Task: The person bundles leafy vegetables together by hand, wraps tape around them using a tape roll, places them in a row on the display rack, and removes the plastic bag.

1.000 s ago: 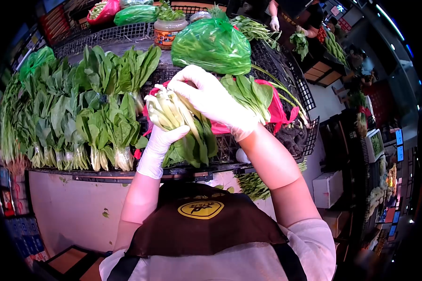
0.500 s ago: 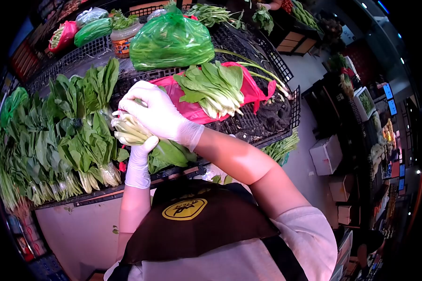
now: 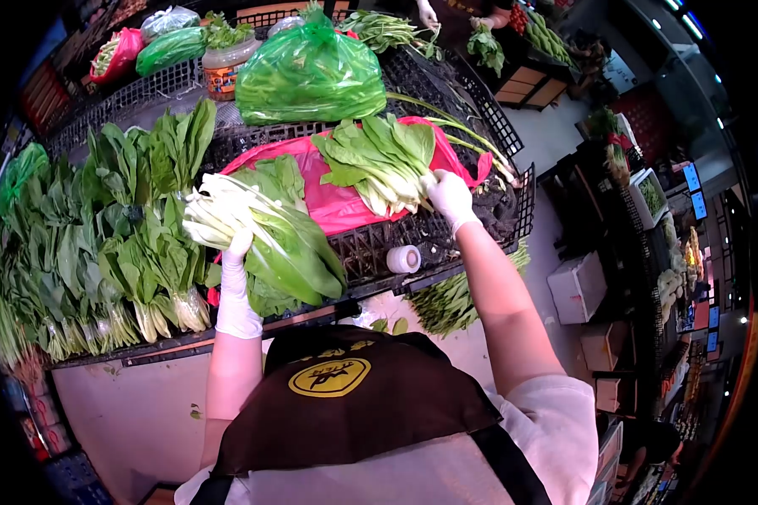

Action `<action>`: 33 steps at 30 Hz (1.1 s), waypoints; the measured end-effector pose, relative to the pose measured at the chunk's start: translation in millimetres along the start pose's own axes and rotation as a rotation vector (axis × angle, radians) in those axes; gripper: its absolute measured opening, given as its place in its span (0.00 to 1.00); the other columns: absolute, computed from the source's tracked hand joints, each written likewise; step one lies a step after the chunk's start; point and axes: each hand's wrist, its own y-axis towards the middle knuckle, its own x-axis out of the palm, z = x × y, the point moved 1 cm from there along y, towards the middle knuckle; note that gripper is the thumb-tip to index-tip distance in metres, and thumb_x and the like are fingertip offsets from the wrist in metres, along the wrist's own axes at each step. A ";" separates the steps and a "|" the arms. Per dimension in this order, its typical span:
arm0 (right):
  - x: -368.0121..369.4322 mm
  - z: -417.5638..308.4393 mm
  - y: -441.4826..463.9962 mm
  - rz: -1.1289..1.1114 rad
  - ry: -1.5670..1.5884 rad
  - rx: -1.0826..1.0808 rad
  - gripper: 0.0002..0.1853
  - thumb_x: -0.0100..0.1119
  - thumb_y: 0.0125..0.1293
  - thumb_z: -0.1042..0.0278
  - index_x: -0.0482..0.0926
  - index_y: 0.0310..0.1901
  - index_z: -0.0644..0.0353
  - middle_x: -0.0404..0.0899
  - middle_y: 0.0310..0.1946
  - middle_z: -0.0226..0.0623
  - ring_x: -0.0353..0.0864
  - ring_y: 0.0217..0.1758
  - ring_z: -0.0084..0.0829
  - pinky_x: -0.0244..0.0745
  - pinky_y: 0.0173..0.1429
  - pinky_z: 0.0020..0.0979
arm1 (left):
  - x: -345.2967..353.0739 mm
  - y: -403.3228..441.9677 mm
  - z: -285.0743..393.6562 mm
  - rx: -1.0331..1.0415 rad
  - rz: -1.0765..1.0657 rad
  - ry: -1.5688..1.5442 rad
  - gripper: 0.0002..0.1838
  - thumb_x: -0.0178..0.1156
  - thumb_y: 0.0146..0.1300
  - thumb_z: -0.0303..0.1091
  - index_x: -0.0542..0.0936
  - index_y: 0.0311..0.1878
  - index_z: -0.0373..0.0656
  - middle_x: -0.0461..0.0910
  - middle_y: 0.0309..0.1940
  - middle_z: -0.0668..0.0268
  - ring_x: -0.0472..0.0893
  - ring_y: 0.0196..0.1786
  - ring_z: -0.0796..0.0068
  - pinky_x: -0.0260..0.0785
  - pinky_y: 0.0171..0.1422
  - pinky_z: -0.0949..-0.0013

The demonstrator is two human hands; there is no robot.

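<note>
My left hand (image 3: 239, 252), in a white glove, is wrapped around a bunch of bok choy (image 3: 269, 236). The bunch's white stems point up and left, its broad leaves down and right. Another pile of bok choy (image 3: 379, 164) lies on a pink plastic bag (image 3: 328, 202) on the black crate surface. At the right side of that pile's stems is my gloved right hand (image 3: 451, 198), its fingers curled closed against the stem ends. More loose leaves (image 3: 278, 178) rest on the bag behind the held bunch.
Rows of bundled greens (image 3: 152, 252) stand at the left. A full green bag (image 3: 312, 76) and a jar (image 3: 223, 67) sit behind. A small white roll (image 3: 403, 259) lies near the front edge. Another person's gloved hand (image 3: 428, 14) shows at the top.
My right hand has left the held bunch and moved right to the pile on the pink bag. The bunch in my left hand now shows fully, and the white roll is uncovered.
</note>
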 end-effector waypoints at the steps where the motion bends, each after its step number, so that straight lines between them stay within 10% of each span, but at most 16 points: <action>1: -13.3 -11.4 2.8 0.039 -0.019 0.009 0.20 0.55 0.62 0.49 0.82 0.41 0.59 0.82 0.34 0.48 0.82 0.41 0.50 0.75 0.49 0.48 | -2.7 3.0 -1.9 0.010 -0.009 0.024 0.40 0.64 0.53 0.40 0.61 0.68 0.36 0.73 0.58 0.53 0.76 0.58 0.60 0.71 0.65 0.58; 4: -65.4 -31.7 19.2 0.390 0.095 -0.173 0.13 0.61 0.60 0.60 0.82 0.42 0.59 0.82 0.31 0.43 0.82 0.35 0.41 0.78 0.45 0.39 | -10.2 7.5 -4.1 0.001 0.002 0.090 0.39 0.64 0.53 0.40 0.63 0.67 0.38 0.73 0.57 0.55 0.76 0.57 0.62 0.71 0.63 0.60; 8: -173.9 -84.4 16.8 0.221 0.780 -0.239 0.15 0.69 0.57 0.64 0.83 0.45 0.62 0.82 0.35 0.29 0.78 0.39 0.19 0.74 0.48 0.25 | -9.1 16.6 -3.8 0.020 0.046 0.124 0.35 0.64 0.55 0.38 0.65 0.65 0.38 0.74 0.54 0.60 0.76 0.55 0.68 0.71 0.61 0.64; 16: -260.6 -171.1 -23.5 0.118 0.643 -0.387 0.16 0.53 0.69 0.53 0.84 0.42 0.55 0.81 0.34 0.24 0.76 0.38 0.17 0.68 0.43 0.22 | 7.2 39.9 19.2 0.191 0.122 0.419 0.29 0.66 0.57 0.32 0.71 0.62 0.39 0.75 0.54 0.67 0.75 0.55 0.75 0.66 0.62 0.69; 22: -162.4 -253.8 -37.1 -0.544 0.548 -0.557 0.19 0.61 0.61 0.48 0.84 0.39 0.59 0.81 0.31 0.30 0.76 0.35 0.22 0.71 0.42 0.26 | 18.0 61.7 20.8 0.100 0.030 0.536 0.24 0.65 0.59 0.31 0.74 0.59 0.40 0.78 0.50 0.69 0.76 0.53 0.77 0.66 0.60 0.72; 33: -24.5 -270.6 -23.5 -0.389 1.016 -0.314 0.16 0.70 0.56 0.58 0.75 0.26 0.62 0.74 0.24 0.28 0.69 0.29 0.17 0.67 0.36 0.23 | 30.3 20.2 17.4 -0.414 -0.045 -0.198 0.20 0.49 0.70 0.41 0.72 0.60 0.42 0.79 0.51 0.59 0.81 0.51 0.66 0.75 0.57 0.63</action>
